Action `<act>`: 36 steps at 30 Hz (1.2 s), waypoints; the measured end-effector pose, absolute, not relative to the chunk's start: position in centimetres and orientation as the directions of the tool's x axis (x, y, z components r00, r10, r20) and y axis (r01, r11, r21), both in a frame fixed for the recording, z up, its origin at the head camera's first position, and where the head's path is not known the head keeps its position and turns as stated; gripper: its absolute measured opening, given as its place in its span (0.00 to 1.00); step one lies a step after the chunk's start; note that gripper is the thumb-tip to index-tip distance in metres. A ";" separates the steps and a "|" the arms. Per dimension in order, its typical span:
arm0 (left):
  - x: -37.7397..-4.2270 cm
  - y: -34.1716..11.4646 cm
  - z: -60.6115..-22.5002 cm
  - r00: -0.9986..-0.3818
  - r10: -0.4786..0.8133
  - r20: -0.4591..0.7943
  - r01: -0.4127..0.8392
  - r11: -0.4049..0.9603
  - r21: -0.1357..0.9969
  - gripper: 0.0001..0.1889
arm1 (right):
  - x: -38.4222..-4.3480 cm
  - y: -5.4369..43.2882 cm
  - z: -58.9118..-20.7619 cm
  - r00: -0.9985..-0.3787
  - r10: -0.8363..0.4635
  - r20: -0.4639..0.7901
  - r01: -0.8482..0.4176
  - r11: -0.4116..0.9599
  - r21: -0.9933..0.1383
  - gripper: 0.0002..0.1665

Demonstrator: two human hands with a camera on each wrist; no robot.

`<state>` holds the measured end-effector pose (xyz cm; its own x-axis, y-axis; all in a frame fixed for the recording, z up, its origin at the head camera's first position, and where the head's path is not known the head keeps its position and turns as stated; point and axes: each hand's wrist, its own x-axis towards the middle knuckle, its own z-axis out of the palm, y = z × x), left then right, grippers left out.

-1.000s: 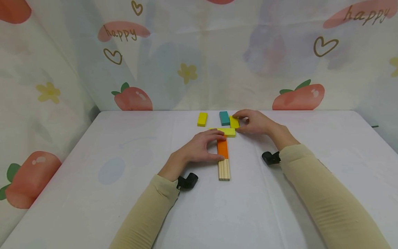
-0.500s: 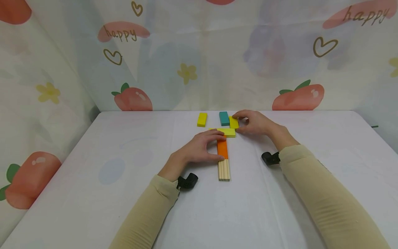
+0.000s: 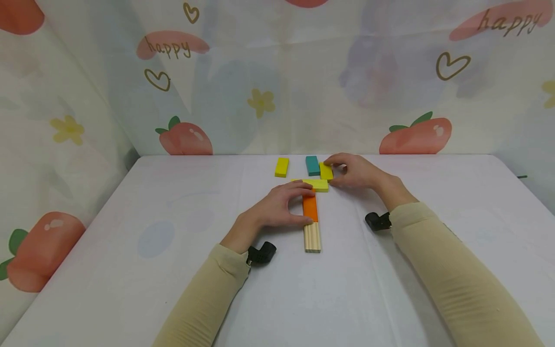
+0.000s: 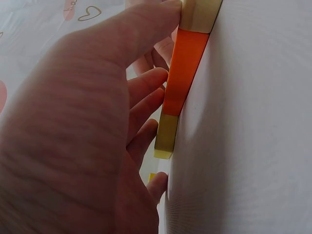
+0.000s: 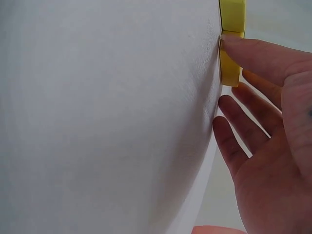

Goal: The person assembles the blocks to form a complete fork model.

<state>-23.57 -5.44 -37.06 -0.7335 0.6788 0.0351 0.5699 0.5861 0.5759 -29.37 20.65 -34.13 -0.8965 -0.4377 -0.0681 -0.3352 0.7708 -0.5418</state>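
Observation:
On the white table, an orange block lies between a plain wooden block and a crosswise pale yellow block. My left hand spans the orange block, thumb by its near end and curled fingers at its far end; the other fingertips lie along the row's left side. My right hand pinches a small yellow block between thumb and index finger, the remaining fingers spread. That block stands beside a teal block and meets the right end of the crosswise block.
A separate yellow block lies to the left of the teal one near the table's back edge. Behind rises a printed cloth backdrop, with another cloth wall on the left. Black wrist cameras protrude beneath both sleeves.

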 end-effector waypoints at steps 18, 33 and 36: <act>-23.7 -5.4 -37.1 -0.736 0.676 0.020 0.561 0.594 0.577 0.32 | -29.4 21.5 -33.3 -0.905 -0.421 -0.063 -0.309 0.751 -0.584 0.34; -23.6 -5.5 -36.9 -0.730 0.683 0.026 0.567 0.584 0.580 0.32 | -29.5 20.7 -32.6 -0.913 -0.409 -0.002 -0.335 0.749 -0.571 0.31; -23.6 -5.5 -36.9 -0.730 0.683 0.024 0.568 0.587 0.577 0.32 | -29.5 20.5 -32.6 -0.915 -0.404 -0.001 -0.330 0.749 -0.574 0.32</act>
